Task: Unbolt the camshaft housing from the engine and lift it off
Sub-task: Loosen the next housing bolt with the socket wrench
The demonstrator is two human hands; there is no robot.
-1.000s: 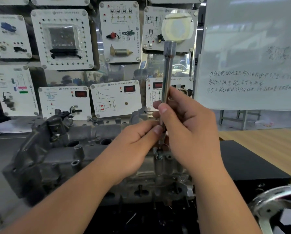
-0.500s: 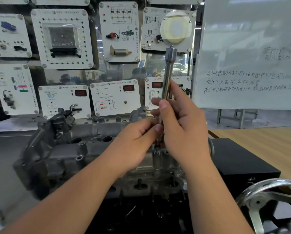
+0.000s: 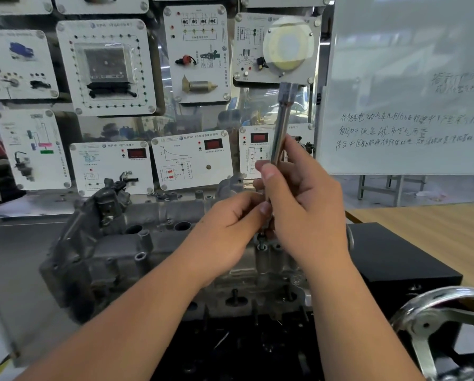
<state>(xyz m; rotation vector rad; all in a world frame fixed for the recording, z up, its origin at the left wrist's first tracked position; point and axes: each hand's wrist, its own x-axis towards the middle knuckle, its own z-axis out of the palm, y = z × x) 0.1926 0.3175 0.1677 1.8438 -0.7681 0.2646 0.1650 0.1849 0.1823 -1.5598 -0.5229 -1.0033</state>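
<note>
Glossy polished steel extension bar (image 3: 280, 125), matt rough-cast grey metal camshaft housing (image 3: 115, 251), chromed handwheel (image 3: 444, 320).

An automotive training workshop is shown: demonstration panels (image 3: 194, 53) with mounted sensors and digital readouts are hung on the wall, a handwritten whiteboard (image 3: 411, 86) is placed alongside, and a bare engine (image 3: 115, 251) is mounted in front.

Head view, forward-down, close (edges seemingly warped).

my left hand (image 3: 230, 232) left of my right hand (image 3: 304, 213), both on the upright extension bar (image 3: 281, 125) | bar above the camshaft housing's (image 3: 115, 257) right end | handwheel (image 3: 447, 325) right, nearer | panels (image 3: 191, 158) behind
</note>
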